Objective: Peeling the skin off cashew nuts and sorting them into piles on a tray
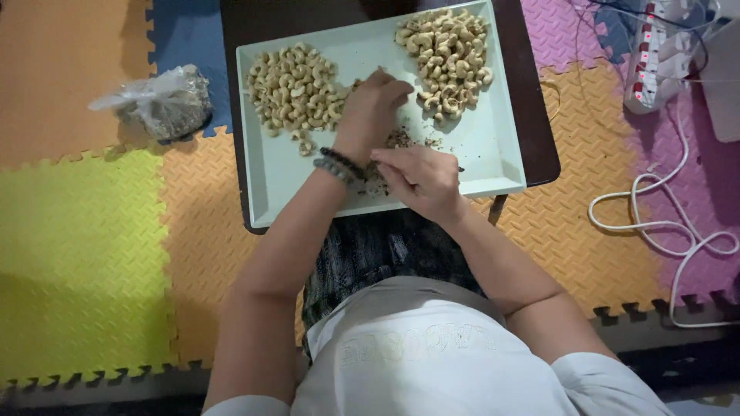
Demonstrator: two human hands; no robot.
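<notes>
Your left hand point(373, 104) reaches up the middle of the pale green tray point(266, 181), fingers curled together and pinched at the tips, right between the two heaps of cashews. Whether a nut sits inside that pinch you cannot tell from here; the fingertips hide it. The left cashew pile point(294, 88) lies just beside that hand, almost touching the knuckles, while the right cashew pile point(445, 58) sits near the tray's far right corner, a little apart from the fingertips.

Your right hand point(420, 181) rests lower, near the front edge of the tray, loosely curled with the fingers pointing left; what it holds, if anything, is not visible. Just beside it, between your two hands, lies a small scatter of dark husk scraps point(398, 139) (brown flecks and crumbs on the tray floor). Two bead bracelets point(339, 165) circle your left wrist.

The tray sits on a small dark table point(539, 131) over coloured foam floor mats point(85, 231). A clear plastic bag point(160, 102) of dark bits lies on the mats well left of the tray, and a white cable point(678, 231) loops on the right.
</notes>
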